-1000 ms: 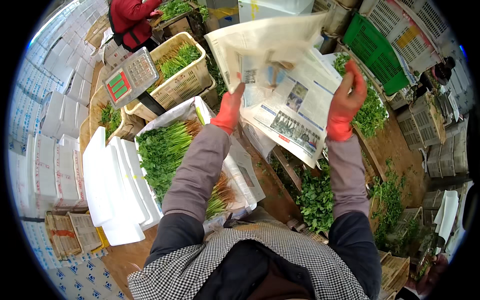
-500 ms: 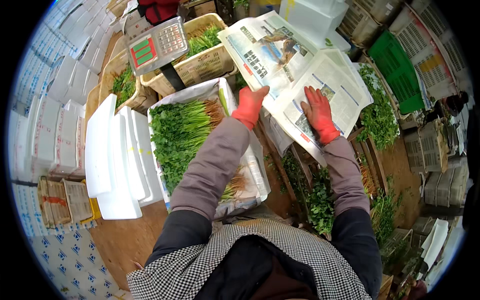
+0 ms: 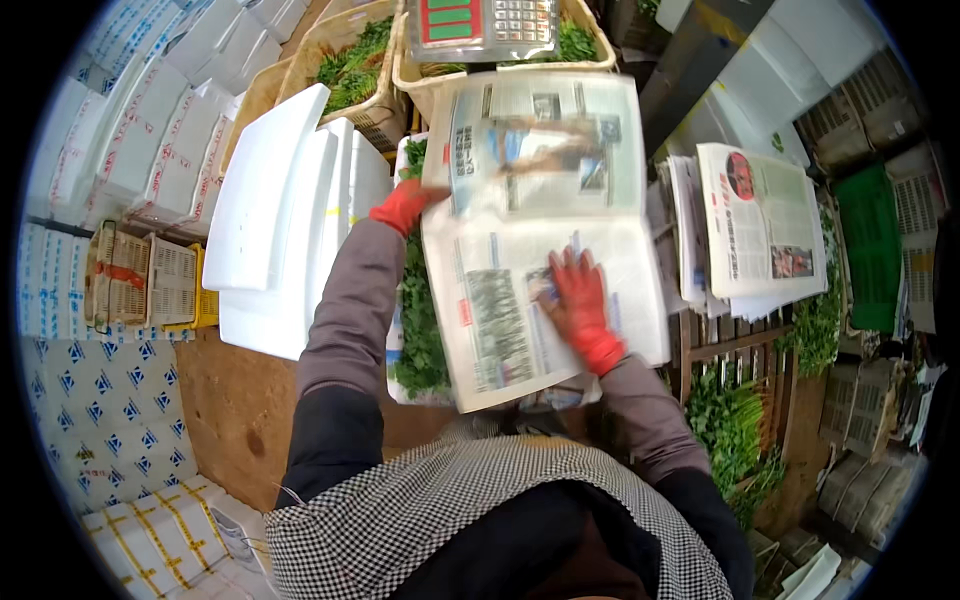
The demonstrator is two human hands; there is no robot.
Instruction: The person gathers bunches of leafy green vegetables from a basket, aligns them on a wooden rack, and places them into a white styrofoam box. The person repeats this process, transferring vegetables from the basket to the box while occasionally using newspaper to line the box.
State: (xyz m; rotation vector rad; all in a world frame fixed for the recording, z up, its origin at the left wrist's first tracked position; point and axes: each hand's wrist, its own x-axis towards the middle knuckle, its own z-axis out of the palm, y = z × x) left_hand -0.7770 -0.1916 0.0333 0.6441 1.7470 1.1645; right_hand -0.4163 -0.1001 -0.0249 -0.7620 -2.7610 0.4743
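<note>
A spread sheet of newspaper (image 3: 545,232) lies over a white foam box (image 3: 412,396), covering most of it. Leafy greens (image 3: 420,325) in that box show only along the paper's left side. My left hand (image 3: 405,206), in a red glove, pinches the paper's left edge near the middle fold. Flat on the lower half of the sheet rests my right hand (image 3: 583,312), also red-gloved, with its fingers spread. The greens' root ends are hidden beneath the paper.
White foam lids (image 3: 265,190) lean left of the box. A scale (image 3: 480,30) stands ahead, by plastic crates (image 3: 385,118) of greens. To the right are a newspaper stack (image 3: 755,225), a dark post (image 3: 705,65) and more greens (image 3: 722,420) on wooden slats.
Both hands have brought the newspaper sheet left from the stack, over the foam box of greens. The view has turned rightward, and the stack is now uncovered.
</note>
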